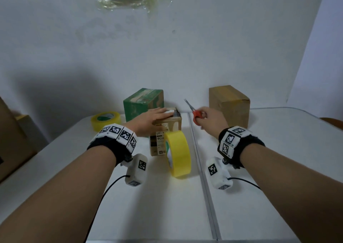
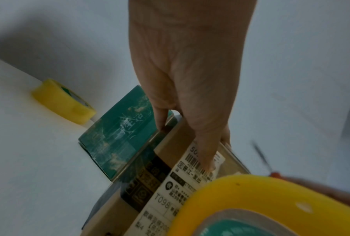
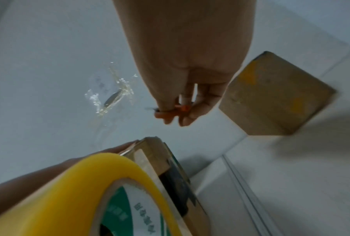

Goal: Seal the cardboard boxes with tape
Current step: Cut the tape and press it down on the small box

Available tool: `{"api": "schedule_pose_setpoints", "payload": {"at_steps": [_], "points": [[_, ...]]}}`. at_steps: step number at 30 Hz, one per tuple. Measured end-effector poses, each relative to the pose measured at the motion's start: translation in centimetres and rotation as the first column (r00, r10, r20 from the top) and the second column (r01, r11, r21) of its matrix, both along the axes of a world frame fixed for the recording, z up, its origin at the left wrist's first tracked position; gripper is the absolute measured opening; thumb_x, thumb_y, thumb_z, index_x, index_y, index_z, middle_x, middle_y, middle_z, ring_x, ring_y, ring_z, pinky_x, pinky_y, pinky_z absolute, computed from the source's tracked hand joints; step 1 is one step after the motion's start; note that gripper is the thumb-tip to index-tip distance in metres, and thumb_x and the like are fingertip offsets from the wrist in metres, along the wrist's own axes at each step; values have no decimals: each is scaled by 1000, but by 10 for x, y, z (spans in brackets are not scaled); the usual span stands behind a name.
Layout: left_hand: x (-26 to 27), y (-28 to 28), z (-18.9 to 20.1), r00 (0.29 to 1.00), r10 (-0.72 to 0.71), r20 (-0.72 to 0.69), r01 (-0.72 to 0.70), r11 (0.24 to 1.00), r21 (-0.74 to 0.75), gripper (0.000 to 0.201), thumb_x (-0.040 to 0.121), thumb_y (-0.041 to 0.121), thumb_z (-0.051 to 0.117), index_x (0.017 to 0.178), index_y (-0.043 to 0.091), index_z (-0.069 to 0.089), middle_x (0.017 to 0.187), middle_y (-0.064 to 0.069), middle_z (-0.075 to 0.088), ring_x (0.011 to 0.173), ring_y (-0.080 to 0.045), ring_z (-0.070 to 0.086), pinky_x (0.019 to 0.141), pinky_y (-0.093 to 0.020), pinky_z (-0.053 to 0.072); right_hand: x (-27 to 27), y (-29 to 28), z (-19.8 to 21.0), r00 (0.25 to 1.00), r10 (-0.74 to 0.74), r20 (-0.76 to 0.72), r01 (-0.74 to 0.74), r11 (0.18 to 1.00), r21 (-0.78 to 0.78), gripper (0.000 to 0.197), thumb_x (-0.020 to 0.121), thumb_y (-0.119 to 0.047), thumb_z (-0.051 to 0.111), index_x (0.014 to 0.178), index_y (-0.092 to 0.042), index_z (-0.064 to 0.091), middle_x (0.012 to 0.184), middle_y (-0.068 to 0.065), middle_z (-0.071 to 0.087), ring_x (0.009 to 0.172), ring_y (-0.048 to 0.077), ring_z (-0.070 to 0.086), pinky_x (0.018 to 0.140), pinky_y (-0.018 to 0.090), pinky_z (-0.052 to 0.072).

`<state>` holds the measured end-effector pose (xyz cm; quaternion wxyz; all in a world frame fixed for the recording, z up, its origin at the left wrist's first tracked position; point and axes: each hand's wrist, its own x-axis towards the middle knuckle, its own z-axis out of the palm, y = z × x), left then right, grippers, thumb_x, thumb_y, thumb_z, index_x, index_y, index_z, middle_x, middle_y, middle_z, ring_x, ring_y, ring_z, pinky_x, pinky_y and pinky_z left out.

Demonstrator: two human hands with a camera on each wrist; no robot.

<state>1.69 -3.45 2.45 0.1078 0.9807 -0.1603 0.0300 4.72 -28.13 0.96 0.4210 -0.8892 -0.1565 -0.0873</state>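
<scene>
A small labelled cardboard box [image 1: 167,124] stands at the middle of the white table [image 1: 278,168]. My left hand [image 1: 152,118] lies flat on its top with straight fingers [image 2: 206,153] over the label. A yellow tape roll [image 1: 179,153] stands on edge right in front of that box, close-up in the wrist views [image 2: 260,196] [image 3: 85,183]. My right hand [image 1: 211,120] grips red-handled scissors [image 1: 197,114] to the right of the box, with the blades pointing up and left. The orange handle [image 3: 183,108] shows between its curled fingers.
A green box [image 1: 143,103] stands just behind the small box, and a taped brown box [image 1: 229,105] at the back right by the wall. A second yellow tape roll [image 1: 105,121] lies at the back left. A large carton [image 1: 11,140] stands off the table's left side.
</scene>
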Motion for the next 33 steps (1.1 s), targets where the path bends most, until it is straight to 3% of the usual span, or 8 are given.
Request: {"api": "schedule_pose_setpoints", "payload": {"at_steps": [5, 10, 15, 20, 23, 25, 29, 33], "points": [[5, 2, 5, 998, -20, -60, 14, 995, -102, 67, 93, 23, 64, 148, 43, 32, 159, 14, 22, 147, -10, 15, 120, -35, 17, -4, 26, 23, 971, 221, 86, -220, 975, -16, 26, 91, -21, 62, 117, -24, 57, 111, 1, 72, 103, 17, 64, 88, 33, 50], [1, -7, 7, 996, 75, -49, -82, 983, -161, 78, 90, 23, 67, 154, 27, 21, 149, 2, 41, 129, -15, 45, 99, -22, 35, 2, 31, 13, 967, 244, 75, -226, 955, -192, 29, 93, -22, 60, 121, -18, 54, 102, 3, 70, 86, 18, 60, 55, 6, 34], [-31, -10, 4, 989, 129, 75, -92, 922, -377, 58, 89, 7, 64, 142, 23, 46, 151, 6, 38, 133, -11, 40, 109, -25, 34, 2, 38, 9, 968, 206, 145, -157, 943, -294, 30, 92, -25, 60, 119, -15, 52, 97, 10, 68, 88, 28, 61, 61, 28, 36], [-62, -12, 5, 918, 371, -136, -351, 609, -711, 16, 93, 5, 51, 100, 16, 61, 111, -5, 60, 90, -13, 59, 77, -25, 51, 1, 39, 7, 970, 175, 165, -117, 942, -313, 30, 91, -29, 60, 117, -16, 52, 96, 11, 68, 89, 30, 62, 70, 32, 47], [-72, -30, 0, 825, 177, -537, -557, 419, -717, 39, 99, 35, 52, 111, -2, 56, 106, -25, 65, 85, -28, 67, 84, -38, 58, -3, 40, 8, 973, 169, 156, -118, 949, -292, 30, 91, -30, 61, 117, -16, 54, 98, 11, 69, 91, 29, 61, 68, 31, 43], [-75, -48, -7, 769, 40, -638, -599, 391, -699, 57, 95, 52, 52, 115, -2, 49, 100, -26, 67, 87, -32, 68, 82, -39, 58, -4, 41, 9, 974, 166, 154, -113, 947, -301, 30, 90, -30, 61, 116, -16, 54, 99, 10, 68, 92, 28, 61, 67, 29, 39], [-69, -74, -13, 796, 4, -605, -573, 329, -751, 32, 93, 42, 60, 108, 13, 61, 95, -9, 73, 77, -21, 70, 75, -32, 59, -2, 39, 17, 978, 171, 117, -123, 933, -337, 33, 91, -30, 61, 119, -14, 55, 106, 13, 67, 98, 30, 60, 78, 35, 48], [-68, -74, -14, 792, 0, -610, -581, 306, -755, 39, 91, 30, 67, 121, 6, 61, 111, -14, 71, 99, -26, 70, 87, -38, 57, 5, 36, 24, 984, 154, 87, -106, 906, -409, 36, 94, -35, 57, 122, -14, 51, 106, 11, 64, 95, 29, 60, 79, 39, 51]]}}
